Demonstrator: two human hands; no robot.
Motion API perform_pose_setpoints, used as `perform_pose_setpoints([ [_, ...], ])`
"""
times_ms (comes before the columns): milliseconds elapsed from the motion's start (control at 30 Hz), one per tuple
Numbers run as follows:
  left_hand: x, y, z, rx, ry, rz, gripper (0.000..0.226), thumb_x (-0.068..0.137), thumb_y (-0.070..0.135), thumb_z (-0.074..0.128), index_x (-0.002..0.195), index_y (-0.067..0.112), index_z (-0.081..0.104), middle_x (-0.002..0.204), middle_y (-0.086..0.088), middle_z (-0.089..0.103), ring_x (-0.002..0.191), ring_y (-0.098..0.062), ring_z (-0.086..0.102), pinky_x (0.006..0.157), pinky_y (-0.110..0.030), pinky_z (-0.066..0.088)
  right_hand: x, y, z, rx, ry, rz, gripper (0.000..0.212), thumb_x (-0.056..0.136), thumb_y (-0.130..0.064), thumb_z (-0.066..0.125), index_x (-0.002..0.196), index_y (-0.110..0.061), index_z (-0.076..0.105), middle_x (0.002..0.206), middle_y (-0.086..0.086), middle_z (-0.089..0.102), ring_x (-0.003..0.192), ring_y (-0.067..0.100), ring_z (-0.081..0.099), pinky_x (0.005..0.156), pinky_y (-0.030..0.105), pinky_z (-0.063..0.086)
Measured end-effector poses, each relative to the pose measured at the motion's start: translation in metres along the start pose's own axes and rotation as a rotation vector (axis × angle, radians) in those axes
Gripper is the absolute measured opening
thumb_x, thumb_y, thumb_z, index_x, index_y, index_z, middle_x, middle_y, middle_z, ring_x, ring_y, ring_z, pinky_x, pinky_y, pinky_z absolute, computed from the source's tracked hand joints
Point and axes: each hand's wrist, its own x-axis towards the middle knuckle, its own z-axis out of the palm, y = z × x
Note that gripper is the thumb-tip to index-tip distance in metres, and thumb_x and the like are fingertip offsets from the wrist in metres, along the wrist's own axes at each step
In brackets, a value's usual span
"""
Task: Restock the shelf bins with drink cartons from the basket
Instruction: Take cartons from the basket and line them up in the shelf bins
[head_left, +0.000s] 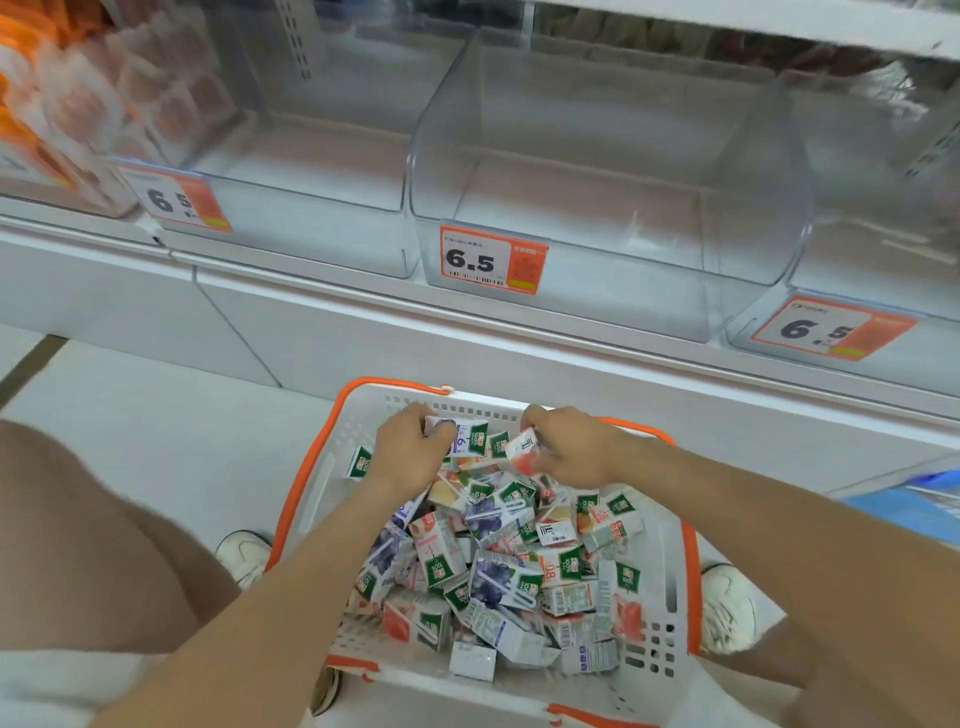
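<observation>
Carton (469, 438) in left hand (410, 457), long axis sideways

The fingertips of the left hand (410, 449) are hidden behind the purple-and-white carton (465, 434) it grips. Part of the red carton (524, 449) is covered by the right hand (576, 447). The lower layers of the carton heap (498, 571) are buried, and the basket (691, 582) is cut off by the bottom edge. The small print on the middle price tag (493, 262) cannot be read. The left price tag (176, 200) is smeared. The orange-and-white stock (78, 93) is blurred and cropped at the left edge. The right bin (883, 208) and a blue object (909, 501) are cut off at the right edge. The blue object cannot be identified. The right shoe (727, 608) is partly hidden by the basket.
</observation>
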Motion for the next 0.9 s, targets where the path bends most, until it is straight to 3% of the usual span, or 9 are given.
perform_pose_setpoints([
  [167, -0.026, 0.044, -0.027, -0.543, 0.006, -0.155, 0.035, 0.074, 0.031, 0.071, 0.093, 0.001, 0.067, 0.098, -0.02, 0.075, 0.08, -0.027, 0.077, 0.085, -0.051, 0.065, -0.037, -0.039, -0.046, 0.617, 0.306, 0.023, 0.044, 0.106, -0.046, 0.053, 0.148, -0.034, 0.05, 0.124, 0.003, 0.068, 0.112, 0.025, 0.066, 0.096, 0.041, 0.053],
  [233, -0.042, 0.068, -0.037, -0.692, -0.002, -0.163, 0.032, 0.08, 0.012, 0.073, 0.106, 0.0, 0.059, 0.109, -0.032, 0.067, 0.094, -0.034, 0.077, 0.087, -0.05, 0.065, -0.058, -0.055, -0.063, 0.841, 0.371, 0.043, 0.042, 0.104, -0.047, 0.058, 0.145, -0.038, 0.053, 0.123, 0.001, 0.072, 0.111, 0.022, 0.068, 0.082, 0.036, 0.059],
  [333, -0.062, 0.099, -0.046, -0.867, -0.076, -0.091, 0.044, 0.086, -0.009, 0.066, 0.118, 0.013, 0.047, 0.099, -0.025, 0.058, 0.107, -0.042, 0.074, 0.095, -0.053, 0.061, -0.086, -0.073, -0.081, 1.097, 0.422, 0.068, 0.031, 0.098, -0.046, 0.068, 0.125, -0.038, 0.056, 0.098, 0.01, 0.074, 0.078, 0.025, 0.066, 0.057, 0.034, 0.056],
  [433, -0.075, 0.129, -0.059, -0.873, -0.084, 0.023, 0.05, 0.09, -0.003, 0.074, 0.126, 0.019, 0.046, 0.11, -0.018, 0.064, 0.098, -0.033, 0.078, 0.1, -0.052, 0.057, -0.101, -0.086, -0.095, 1.198, 0.456, 0.071, 0.027, 0.097, -0.041, 0.072, 0.117, -0.031, 0.058, 0.098, 0.014, 0.069, 0.073, 0.03, 0.06, 0.054, 0.034, 0.053],
  [533, -0.076, 0.146, -0.078, -0.783, 0.041, 0.04, 0.042, 0.091, 0.017, 0.079, 0.125, 0.022, 0.055, 0.119, -0.009, 0.069, 0.092, -0.019, 0.073, 0.089, -0.044, 0.06, -0.108, -0.099, -0.11, 1.298, 0.414, 0.096, 0.032, 0.095, -0.023, 0.075, 0.123, -0.026, 0.058, 0.095, 0.014, 0.068, 0.07, 0.032, 0.066, 0.054, 0.034, 0.051],
  [667, -0.07, 0.146, -0.106, -0.369, 0.163, 0.135, 0.031, 0.087, 0.024, 0.08, 0.11, 0.024, 0.06, 0.099, -0.002, 0.073, 0.079, -0.016, 0.07, 0.07, -0.035, 0.054, -0.103, -0.113, -0.115, 1.11, 0.325, 0.249, 0.031, 0.087, -0.015, 0.077, 0.115, -0.015, 0.063, 0.088, 0.012, 0.068, 0.066, 0.025, 0.066, 0.053, 0.03, 0.048],
  [767, -0.076, 0.135, -0.113, -0.078, 0.121, 0.136, 0.021, 0.081, 0.024, 0.08, 0.094, 0.02, 0.064, 0.08, -0.001, 0.076, 0.072, -0.016, 0.072, 0.06, -0.028, 0.051, -0.09, -0.119, -0.106, 0.986, 0.208, 0.297, 0.028, 0.088, -0.014, 0.078, 0.111, 0.001, 0.071, 0.084, 0.018, 0.07, 0.066, 0.028, 0.067, 0.052, 0.029, 0.049],
  [833, -0.076, 0.121, -0.108, -0.088, 0.05, 0.093, 0.013, 0.08, 0.022, 0.078, 0.077, 0.012, 0.07, 0.07, -0.006, 0.077, 0.069, -0.022, 0.072, 0.063, -0.031, 0.055, -0.08, -0.12, -0.099, 1.046, 0.205, 0.323, 0.035, 0.091, -0.012, 0.077, 0.121, -0.001, 0.066, 0.095, 0.02, 0.075, 0.072, 0.031, 0.073, 0.057, 0.031, 0.056],
  [900, -0.073, 0.11, -0.102, -0.22, 0.02, 0.023, 0.018, 0.074, 0.022, 0.077, 0.081, 0.006, 0.072, 0.066, -0.01, 0.075, 0.065, -0.025, 0.07, 0.075, -0.044, 0.059, -0.071, -0.122, -0.096, 1.156, 0.227, 0.332, 0.036, 0.091, -0.009, 0.079, 0.123, -0.01, 0.062, 0.103, 0.02, 0.076, 0.078, 0.03, 0.076, 0.063, 0.034, 0.061],
])
